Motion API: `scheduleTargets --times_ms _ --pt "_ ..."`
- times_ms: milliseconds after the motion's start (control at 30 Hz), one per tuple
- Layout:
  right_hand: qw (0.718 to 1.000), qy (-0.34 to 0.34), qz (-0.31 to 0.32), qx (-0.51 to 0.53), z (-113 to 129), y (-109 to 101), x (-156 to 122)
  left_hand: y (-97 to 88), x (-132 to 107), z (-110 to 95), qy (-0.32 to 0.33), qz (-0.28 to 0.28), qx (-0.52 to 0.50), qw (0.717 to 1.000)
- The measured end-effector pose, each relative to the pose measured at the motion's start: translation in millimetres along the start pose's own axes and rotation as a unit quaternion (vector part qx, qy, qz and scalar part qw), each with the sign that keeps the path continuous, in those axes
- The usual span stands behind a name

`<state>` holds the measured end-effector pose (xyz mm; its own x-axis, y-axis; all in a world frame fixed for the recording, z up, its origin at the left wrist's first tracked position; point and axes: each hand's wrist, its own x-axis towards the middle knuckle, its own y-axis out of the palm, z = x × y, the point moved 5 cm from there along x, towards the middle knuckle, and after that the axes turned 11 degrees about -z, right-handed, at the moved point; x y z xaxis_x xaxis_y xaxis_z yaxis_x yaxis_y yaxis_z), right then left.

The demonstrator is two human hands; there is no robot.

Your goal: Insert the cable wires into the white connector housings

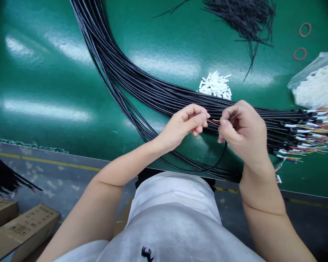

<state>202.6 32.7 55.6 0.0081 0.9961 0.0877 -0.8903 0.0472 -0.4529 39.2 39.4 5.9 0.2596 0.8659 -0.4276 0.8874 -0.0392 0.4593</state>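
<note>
Both hands meet over a green table (43,72), above a thick bundle of black cables (131,83). My left hand (184,125) is pinched shut on thin coloured wires (214,121), red and yellow, that run across to my right hand (242,129). My right hand is closed around the end of one black cable (221,160), which loops down from it toward the table's front edge. The fingertips of both hands are about a thumb's width apart.
A small heap of white connector housings (215,85) lies just behind my hands. A clear bag of white parts (318,82) sits at the right, finished cable ends with coloured wires (314,133) below it. Short black tubing pieces (243,18) and two red rings (304,30) lie at the back. Cardboard boxes (22,229) stand on the floor at left.
</note>
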Motion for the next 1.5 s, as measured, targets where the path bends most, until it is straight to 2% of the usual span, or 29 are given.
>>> scheduleTargets --times_ms 100,333,400,500,567,700,833,900,1000,1100,1333,1500 --pt "0.997 -0.047 0.008 -0.056 4.6 0.6 -0.4 -0.8 0.3 -2.3 0.01 -0.006 -0.006 1.0" --pt "0.992 -0.085 0.023 -0.086 8.5 5.2 0.8 -2.8 -1.1 -2.1 0.036 0.015 0.023 0.999" --pt "0.993 -0.079 0.026 -0.079 8.7 5.1 1.6 -4.8 -0.9 -4.0 0.078 0.029 0.035 0.996" --pt "0.994 -0.074 0.013 -0.076 8.2 4.2 3.1 -9.0 0.7 -8.5 0.18 0.016 0.088 0.98" --pt "0.992 -0.091 0.007 -0.082 8.2 5.0 3.5 -8.7 2.9 -6.8 0.206 0.018 0.12 0.971" --pt "0.991 -0.118 0.014 -0.068 6.2 8.4 1.9 -5.8 7.6 0.5 0.181 0.045 0.108 0.977" --pt "0.996 -0.021 -0.026 0.084 -5.4 1.7 1.7 -7.4 9.9 3.4 0.137 0.048 0.106 0.984" --pt "0.991 -0.017 -0.032 0.131 -6.3 -1.1 1.8 -8.1 10.2 3.3 0.11 0.056 0.108 0.986" --pt "0.992 -0.1 -0.005 0.078 1.9 0.4 1.1 -9.1 9.4 -2.8 0.099 0.055 0.089 0.99" --pt "0.987 -0.158 -0.01 0.008 8.1 3.3 -0.2 -7.1 7.6 -9.4 0.098 0.064 0.066 0.991" --pt "0.989 -0.145 -0.035 0.022 9.1 6.7 -2.1 -3.3 9.8 -5.8 0.06 0.086 0.015 0.994" --pt "0.976 -0.189 -0.105 -0.003 13.5 3.5 -4.7 -3.3 7.2 -0.9 0.026 0.086 0.002 0.996"
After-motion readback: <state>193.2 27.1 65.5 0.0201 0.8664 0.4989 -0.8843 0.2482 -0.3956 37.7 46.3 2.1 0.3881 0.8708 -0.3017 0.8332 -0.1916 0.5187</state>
